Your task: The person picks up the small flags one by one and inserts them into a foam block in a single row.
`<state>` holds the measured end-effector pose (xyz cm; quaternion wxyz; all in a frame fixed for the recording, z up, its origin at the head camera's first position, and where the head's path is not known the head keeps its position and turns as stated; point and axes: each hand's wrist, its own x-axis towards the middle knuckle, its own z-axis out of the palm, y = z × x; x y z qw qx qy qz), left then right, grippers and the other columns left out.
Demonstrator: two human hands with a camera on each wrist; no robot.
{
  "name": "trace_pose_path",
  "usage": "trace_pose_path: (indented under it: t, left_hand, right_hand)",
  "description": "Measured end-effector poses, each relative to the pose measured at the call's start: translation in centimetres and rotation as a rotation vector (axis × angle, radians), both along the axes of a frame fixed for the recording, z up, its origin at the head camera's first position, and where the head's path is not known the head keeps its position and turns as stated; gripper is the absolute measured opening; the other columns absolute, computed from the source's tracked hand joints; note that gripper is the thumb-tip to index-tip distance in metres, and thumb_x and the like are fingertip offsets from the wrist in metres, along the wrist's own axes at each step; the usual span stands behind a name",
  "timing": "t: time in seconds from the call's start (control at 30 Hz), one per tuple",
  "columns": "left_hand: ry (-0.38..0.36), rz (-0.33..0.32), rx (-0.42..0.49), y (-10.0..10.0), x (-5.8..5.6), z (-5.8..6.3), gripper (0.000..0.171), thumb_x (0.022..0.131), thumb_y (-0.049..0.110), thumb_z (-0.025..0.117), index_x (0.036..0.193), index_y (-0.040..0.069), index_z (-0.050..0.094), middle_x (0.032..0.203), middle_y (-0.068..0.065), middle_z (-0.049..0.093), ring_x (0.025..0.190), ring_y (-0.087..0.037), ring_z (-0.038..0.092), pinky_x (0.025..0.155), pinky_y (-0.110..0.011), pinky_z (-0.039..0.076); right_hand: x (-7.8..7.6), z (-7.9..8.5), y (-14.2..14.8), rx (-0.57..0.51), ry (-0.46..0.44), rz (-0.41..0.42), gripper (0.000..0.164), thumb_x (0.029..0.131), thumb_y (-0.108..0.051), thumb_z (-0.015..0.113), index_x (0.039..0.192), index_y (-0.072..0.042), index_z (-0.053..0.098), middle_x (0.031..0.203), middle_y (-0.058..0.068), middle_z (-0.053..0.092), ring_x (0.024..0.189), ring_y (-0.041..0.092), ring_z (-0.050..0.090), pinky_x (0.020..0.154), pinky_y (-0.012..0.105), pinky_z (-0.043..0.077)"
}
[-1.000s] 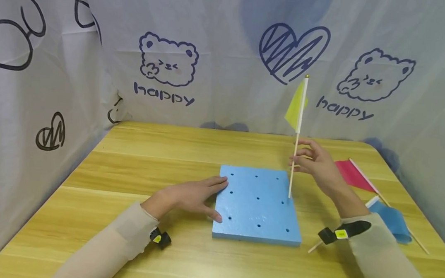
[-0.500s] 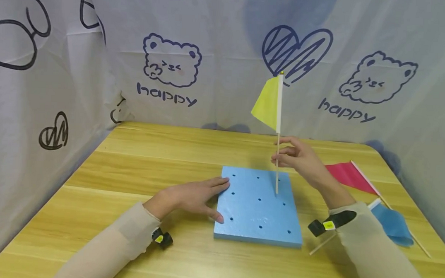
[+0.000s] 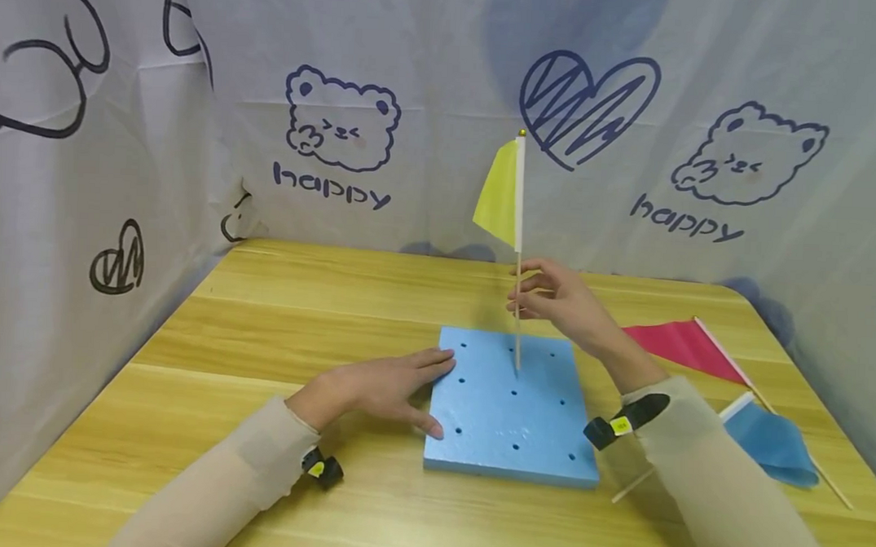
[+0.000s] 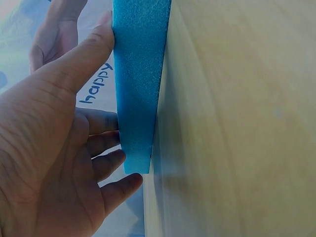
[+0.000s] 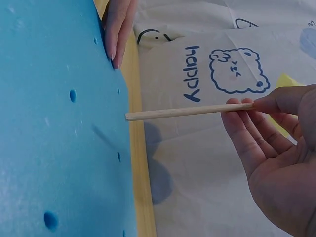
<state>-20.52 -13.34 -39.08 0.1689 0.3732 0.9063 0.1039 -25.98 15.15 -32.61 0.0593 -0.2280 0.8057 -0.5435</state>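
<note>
A yellow flag (image 3: 502, 196) on a thin wooden stick stands upright in my right hand (image 3: 564, 308), pinched between thumb and fingertips. The stick's lower end hangs over the light blue foam board (image 3: 483, 422); in the right wrist view a gap shows between the stick (image 5: 187, 112) and the board's surface (image 5: 44, 148). Several small holes dot the board in rows. My left hand (image 3: 381, 389) rests along the board's left edge, thumb and fingertips on its top. In the left wrist view the left hand (image 4: 54, 133) lies beside the board's side face (image 4: 138, 79), fingers fairly straight.
On the right of the wooden table (image 3: 320, 293) lie a red flag (image 3: 688, 347) and a blue flag (image 3: 771, 443). Another stick end (image 3: 630, 486) pokes out from beneath the right forearm. A white curtain (image 3: 445, 102) with drawings hangs behind the table.
The right hand has carried the yellow flag leftward, from the board's right edge to above its middle column near the back. The left hand has stayed on the board.
</note>
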Motion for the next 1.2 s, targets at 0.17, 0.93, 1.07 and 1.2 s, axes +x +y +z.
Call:
trace_pose_path:
  t: [0.17, 0.93, 1.07, 1.2]
  left_hand:
    - [-0.005, 0.000, 0.000, 0.0, 0.1, 0.1, 0.112, 0.078, 0.081, 0.051, 0.159, 0.016, 0.008, 0.164, 0.000, 0.002, 0.148, -0.018, 0.008, 0.117, -0.037, 0.023]
    - [0.001, -0.004, 0.002, -0.2, -0.1, -0.1, 0.113, 0.077, 0.082, 0.049, 0.159, 0.016, 0.008, 0.164, -0.001, 0.003, 0.148, -0.019, 0.012, 0.116, -0.037, 0.024]
    - [-0.002, -0.004, 0.003, -0.2, 0.0, 0.0, 0.113, 0.077, 0.082, 0.050, 0.159, 0.016, 0.009, 0.164, -0.001, 0.004, 0.148, -0.019, 0.012, 0.116, -0.037, 0.024]
    - [-0.004, -0.004, 0.005, -0.2, 0.0, 0.0, 0.112, 0.078, 0.081, 0.050, 0.159, 0.016, 0.009, 0.164, -0.002, 0.003, 0.148, -0.019, 0.012, 0.116, -0.038, 0.024]
  right_hand:
    - [-0.5, 0.1, -1.1, 0.007, 0.003, -0.001, 0.037, 0.097, -0.013, 0.063, 0.130, -0.006, 0.049, 0.110, 0.019, 0.062, 0.104, 0.040, 0.064, 0.086, 0.040, 0.056]
    - [-2.3, -1.3, -6.0, -0.090, 0.168, -0.026, 0.034, 0.093, -0.002, 0.065, 0.124, 0.000, 0.052, 0.101, 0.020, 0.062, 0.087, 0.032, 0.066, 0.076, 0.037, 0.059]
    - [-2.5, -1.6, -6.8, -0.067, 0.205, -0.071, 0.033, 0.092, -0.001, 0.066, 0.123, 0.000, 0.053, 0.098, 0.018, 0.063, 0.083, 0.031, 0.067, 0.074, 0.036, 0.059]
    - [-2.8, -2.0, -7.4, -0.053, 0.243, -0.106, 0.032, 0.092, -0.001, 0.066, 0.122, -0.002, 0.055, 0.096, 0.017, 0.063, 0.080, 0.029, 0.066, 0.071, 0.033, 0.059]
